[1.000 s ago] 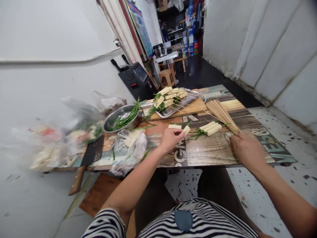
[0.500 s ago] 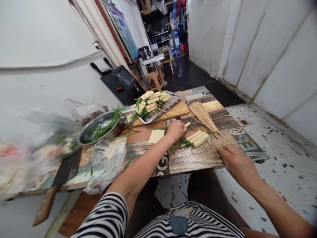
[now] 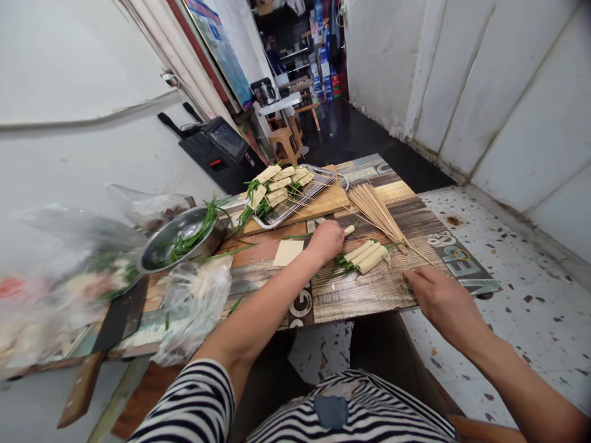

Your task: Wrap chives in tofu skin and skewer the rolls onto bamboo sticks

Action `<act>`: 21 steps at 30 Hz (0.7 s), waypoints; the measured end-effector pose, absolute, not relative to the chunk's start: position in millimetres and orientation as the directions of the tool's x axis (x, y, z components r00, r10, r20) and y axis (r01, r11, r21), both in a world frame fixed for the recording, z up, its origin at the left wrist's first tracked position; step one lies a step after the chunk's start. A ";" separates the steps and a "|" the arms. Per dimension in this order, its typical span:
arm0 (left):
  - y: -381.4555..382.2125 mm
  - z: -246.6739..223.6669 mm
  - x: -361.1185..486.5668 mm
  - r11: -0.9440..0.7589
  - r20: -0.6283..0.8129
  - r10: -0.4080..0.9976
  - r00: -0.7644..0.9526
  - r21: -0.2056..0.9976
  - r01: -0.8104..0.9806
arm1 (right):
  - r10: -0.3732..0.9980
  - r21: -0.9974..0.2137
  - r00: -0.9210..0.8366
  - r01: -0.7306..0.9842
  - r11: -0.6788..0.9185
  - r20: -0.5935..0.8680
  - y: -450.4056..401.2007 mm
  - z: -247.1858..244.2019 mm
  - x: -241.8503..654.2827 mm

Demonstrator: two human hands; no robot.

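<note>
My left hand (image 3: 329, 239) is closed around a pale tofu-skin roll (image 3: 349, 230), whose end sticks out past the fingers with a bit of green at it. Just right of it, several tofu-skin rolls (image 3: 367, 255) filled with green chives lie side by side on the table. My right hand (image 3: 429, 288) is closed in a pinch at the table's right front edge, on what looks like a thin bamboo skewer running toward those rolls. A flat square tofu-skin sheet (image 3: 289, 253) lies left of my left hand.
Behind the rolls fans a pile of bamboo skewers (image 3: 376, 212). A metal tray (image 3: 277, 220) on a wooden board holds finished skewers. To the left are a steel bowl (image 3: 150, 258) of chives, a plastic bag (image 3: 196, 307) and a cleaver (image 3: 117, 323) overhanging the edge.
The view has shifted slightly. Both hands stay in nearly the same places, the left still gripping the roll.
</note>
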State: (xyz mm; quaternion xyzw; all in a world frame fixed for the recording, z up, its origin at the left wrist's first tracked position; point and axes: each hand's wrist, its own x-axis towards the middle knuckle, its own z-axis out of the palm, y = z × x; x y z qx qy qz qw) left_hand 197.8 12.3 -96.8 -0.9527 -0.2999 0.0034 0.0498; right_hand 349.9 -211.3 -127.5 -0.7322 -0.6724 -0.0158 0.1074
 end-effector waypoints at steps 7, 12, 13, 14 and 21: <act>12.8 -100.5 198.3 -0.825 0.018 0.557 0.830 -0.107 0.555 | 0.976 -0.142 0.103 0.987 -0.076 0.192 -211.0 -125.4 347.4; 13.0 -100.7 198.4 -0.825 0.014 0.559 0.829 -0.089 0.558 | 0.976 -0.156 0.108 0.985 -0.079 0.191 -210.4 -125.2 346.4; 13.2 -100.8 198.3 -0.827 0.014 0.557 0.831 -0.088 0.556 | 0.976 -0.155 0.108 0.985 -0.079 0.191 -210.2 -124.8 346.6; 13.4 -101.0 198.2 -0.829 0.013 0.553 0.833 -0.089 0.552 | 0.976 -0.153 0.103 0.985 -0.074 0.190 -210.0 -124.4 346.9; 14.7 -103.1 197.0 -0.849 0.036 0.521 0.853 -0.084 0.522 | 0.977 -0.153 0.082 0.987 -0.052 0.195 -202.7 -120.8 349.0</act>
